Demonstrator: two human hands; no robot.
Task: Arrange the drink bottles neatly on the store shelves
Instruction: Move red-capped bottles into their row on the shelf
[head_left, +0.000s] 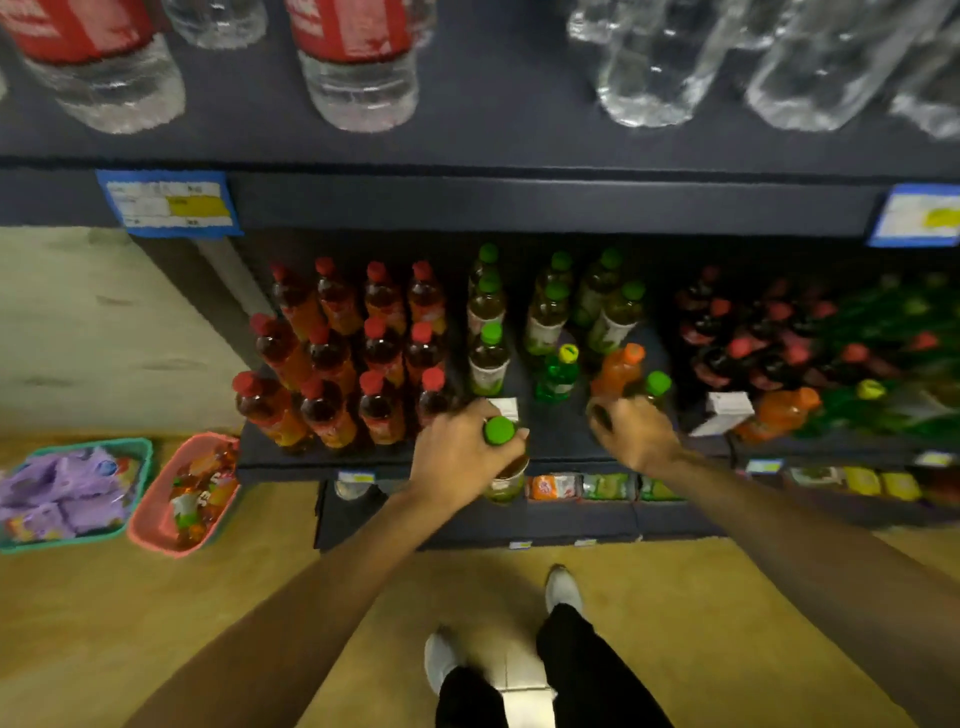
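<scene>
A green-capped bottle (500, 457) is gripped round the neck by the left hand (457, 460), fingers curled just under the cap; it is held at the front edge of the lower shelf (332, 457), partly overhanging it, not yet set down in a row. The right hand (636, 431) is curled over a second green-capped bottle (655, 387) at the shelf front, just beside an orange bottle (621, 366); the grip looks closed on it, but the bottle's body is mostly hidden by the hand.

Done so far, as judged from the layout: the red-capped bottles (363, 353) on the left stand in approx. four tidy columns, front to back. The green-capped tea bottles (545, 306) behind are lined up in three short columns, though gaps are left at the front.

Left to do: the centre front is mixed. A yellow-capped green bottle (558, 371) and the orange bottle are seen among the green-capped stock, so sorting by type is prob. needed. Both held bottles are still to be placed; the open spots in front of the green columns look like the likely slots. To the right, dark red-capped bottles (743, 338) and another orange bottle (784, 410) appear jumbled, w/ some lying tilted; blur prevents more detail. More drinks are seen in a pink basket (150, 514) on the floor, so stock is prob. still to be shelved.

Overall est.: left section finished, centre partway, right section hardly begun.
</scene>
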